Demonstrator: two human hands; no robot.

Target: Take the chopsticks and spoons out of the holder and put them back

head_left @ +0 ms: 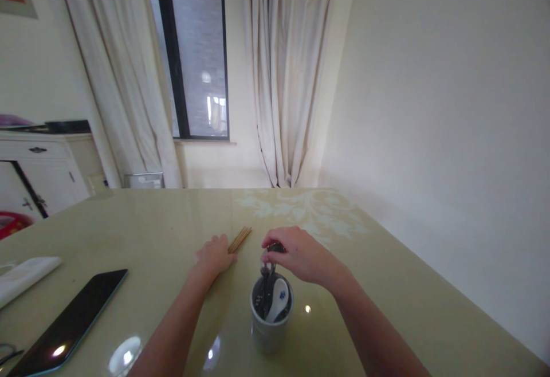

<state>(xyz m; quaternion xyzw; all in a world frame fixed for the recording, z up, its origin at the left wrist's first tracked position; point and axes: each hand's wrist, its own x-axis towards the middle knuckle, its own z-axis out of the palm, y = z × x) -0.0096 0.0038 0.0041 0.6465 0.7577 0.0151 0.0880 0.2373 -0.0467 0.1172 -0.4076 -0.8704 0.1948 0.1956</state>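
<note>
Grips the nearer end of a bundle of thin wooden sticks point(240, 239) in the left hand point(215, 255), between ten and eleven o'clock from a grey cup point(270, 336) on the worktop point(141, 234). Pinches, with the bent fingers of the right hand point(296, 254) at one o'clock, the upper ends of metal utensils point(267, 266) standing in the cup. Covers most of a dark piece under the right fingertips, too hidden to identify.

Likely light and stiff as a bundle, with a tendency to fan out or roll if held loosely; best taken around the middle, with the thumb across all the sticks. Pressed to the worktop or lifted just above it: impossible to tell.

Likely heavier, rigid and slick in the case of the metal utensils; best pinched high, clear of the neighbouring white spoon point(278, 302) with its blue mark. Apparently ceramic in the spoon's case, so smooth and easily chipped. Probably smooth and breakable too in the cup's case; best steadied around the wall.

Farther out, shows a dark-screened device point(71, 319) at nine o'clock, near a white object point(28, 277) just past nine. Beyond, takes in a window point(200, 56) around eleven and a pale curtain point(287, 67) at twelve.
</note>
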